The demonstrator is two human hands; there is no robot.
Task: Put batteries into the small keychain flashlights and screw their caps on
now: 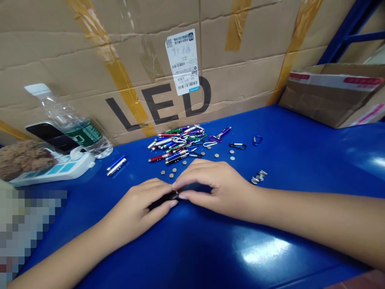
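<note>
The dark piece [173,196] sits low over the tabletop [210,249], about the middle of its near half. I see only a sliver of it between the two sets of fingertips, and I cannot tell exactly what it is. My left hand [141,208] is curled shut around one end, thumb and forefinger closed on it. My right hand [218,186] arches over from the other side, its fingertips pinched on the end that meets the left.

To me the work looks like fitting or twisting two small parts together. I would make the left hand the anchor, with both wrists down on the tabletop, and let only the right fingertips turn. Both parts should stay in one line so that nothing jams or springs out.

Just beyond the knuckles lie loose button cells [172,173], close enough for a careless wrist to sweep away. Behind them, toward the far edge, is a heap of small torches [177,142] with carabiners [237,146] beside it. A cluster of silver caps [258,176] lies near my right wrist. Two loose tubes [116,164] lie toward the left edge, by the power strip [64,166] and the bottle [75,128].
</note>
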